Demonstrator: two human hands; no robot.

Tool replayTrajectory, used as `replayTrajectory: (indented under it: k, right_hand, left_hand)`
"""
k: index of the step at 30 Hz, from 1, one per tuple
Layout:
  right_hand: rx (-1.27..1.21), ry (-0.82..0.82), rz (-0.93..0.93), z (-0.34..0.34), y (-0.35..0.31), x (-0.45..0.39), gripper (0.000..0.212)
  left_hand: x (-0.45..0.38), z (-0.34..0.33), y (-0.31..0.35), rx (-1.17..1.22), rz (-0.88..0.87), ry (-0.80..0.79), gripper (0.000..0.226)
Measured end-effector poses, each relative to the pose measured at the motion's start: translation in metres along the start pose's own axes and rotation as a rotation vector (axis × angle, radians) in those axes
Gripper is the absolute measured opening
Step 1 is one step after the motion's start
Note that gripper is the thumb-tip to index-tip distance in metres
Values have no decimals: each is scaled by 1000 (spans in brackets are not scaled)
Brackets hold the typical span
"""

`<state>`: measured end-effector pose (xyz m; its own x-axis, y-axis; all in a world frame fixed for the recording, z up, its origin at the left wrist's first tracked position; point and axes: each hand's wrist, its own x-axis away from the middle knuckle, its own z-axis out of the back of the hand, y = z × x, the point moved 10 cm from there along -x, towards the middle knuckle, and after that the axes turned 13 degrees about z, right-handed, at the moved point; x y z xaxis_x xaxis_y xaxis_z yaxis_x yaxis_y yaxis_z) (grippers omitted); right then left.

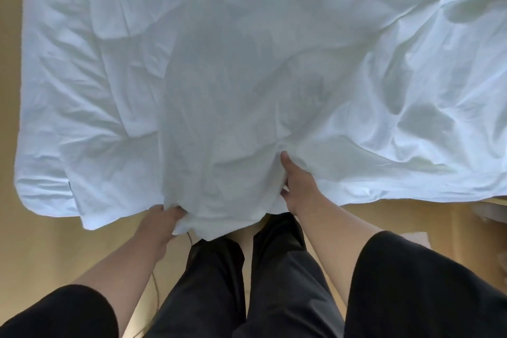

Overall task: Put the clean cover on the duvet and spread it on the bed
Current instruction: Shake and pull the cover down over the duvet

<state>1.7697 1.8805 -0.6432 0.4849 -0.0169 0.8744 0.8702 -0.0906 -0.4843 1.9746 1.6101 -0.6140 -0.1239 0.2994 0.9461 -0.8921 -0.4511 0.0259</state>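
The white cover [247,63] lies over the bed and fills the upper two thirds of the head view. Its far end and right side are cut off by the frame, so its full length cannot be seen. The bed itself is hidden under the cloth. Whether the duvet is inside the cover cannot be told; a greyer band runs down the middle, from the far edge toward the person, as if a second layer lies under it. That band gives the visible long axis: away from the person, up the frame.

A small dark tag [70,186] sits at the cover's near left corner. Any writing on it is too small to read.

The near edge of the cover hangs past the bed edge and is bunched between the two hands. The left hand [160,223] grips the hem from below; its fingers are curled into the cloth and mostly hidden by it. The right hand [297,186] pinches a fold higher up, thumb on top pointing away, the other fingers tucked under the cloth and out of sight.

Below, dark trousers [247,282] and black sleeves [425,288] show. A tan floor [41,241] lies beside the bed. A thin cord [156,291] runs along the floor by the left leg. A pale object at the right edge is cut off and cannot be identified.
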Motion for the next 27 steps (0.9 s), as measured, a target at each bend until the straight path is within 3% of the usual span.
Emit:
replayTrajectory:
  k: [2, 4, 7, 11, 15, 17, 19, 21, 23, 27]
  right_hand:
    - [-64, 9, -21, -11, 0, -8, 66]
    - [-100, -84, -50, -37, 3, -9, 53]
    - [-35, -182, -80, -67, 14, -9, 52]
    - [94, -156, -33, -58, 16, -9, 45]
    - [241, -232, 27, -38, 4, 10, 33]
    - [330, -302, 80, -32, -3, 29, 23]
    - [451, -379, 139, -28, -6, 59, 28]
    - [518, -365, 190, -25, -15, 90, 25]
    - [388, -293, 168, -28, -29, 118, 19]
    - [24, -290, 169, -74, -86, 179, 31]
  left_hand:
    - [-5, -9, -12, 249, 198, -18, 21]
    - [-10, -21, -15, 452, 285, -71, 12]
    - [-22, -34, 0, 751, 240, -180, 17]
    - [-19, -37, 30, 928, 110, -331, 37]
    - [8, -12, 45, 866, -55, -216, 9]
    - [34, 5, 60, 836, -174, -186, 12]
    - [73, 26, 74, 797, -264, -166, 12]
    - [120, 45, 92, 743, -412, -225, 19]
    - [168, 57, 108, 693, -557, -293, 26]
    - [276, 88, 138, 625, -817, -382, 33]
